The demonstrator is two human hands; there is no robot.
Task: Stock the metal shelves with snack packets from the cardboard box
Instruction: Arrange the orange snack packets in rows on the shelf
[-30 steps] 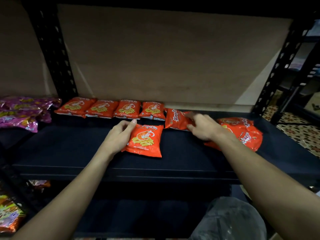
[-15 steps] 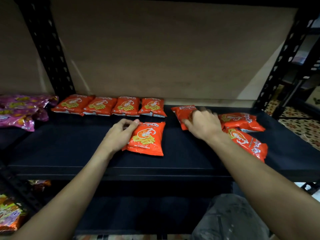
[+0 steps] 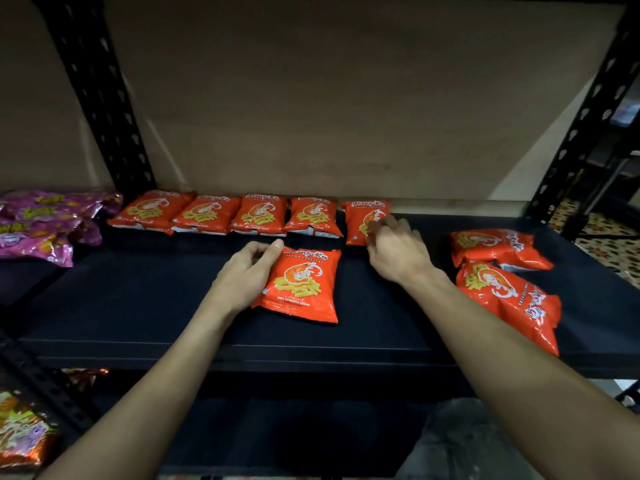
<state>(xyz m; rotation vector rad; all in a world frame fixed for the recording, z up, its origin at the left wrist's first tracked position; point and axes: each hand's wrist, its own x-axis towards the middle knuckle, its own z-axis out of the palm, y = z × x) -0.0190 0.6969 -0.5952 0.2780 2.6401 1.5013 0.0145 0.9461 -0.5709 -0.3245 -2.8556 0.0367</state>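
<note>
A black metal shelf (image 3: pixel 138 306) spans the view. At its left end lies a heap of purple snack packets (image 3: pixel 45 223). Two loose orange prawn-cracker packets (image 3: pixel 509 299) lie at the right, one partly on the other. Four more form a back row (image 3: pixel 263 216), edges touching. The front packet (image 3: pixel 301 285) lies flat mid-shelf; the left hand (image 3: pixel 246 278) grips its left edge, thumb on the top corner. The right hand (image 3: pixel 398 254) lays bent fingers on the fifth packet (image 3: pixel 362 216) beside the row; blur hides any pinch.
</note>
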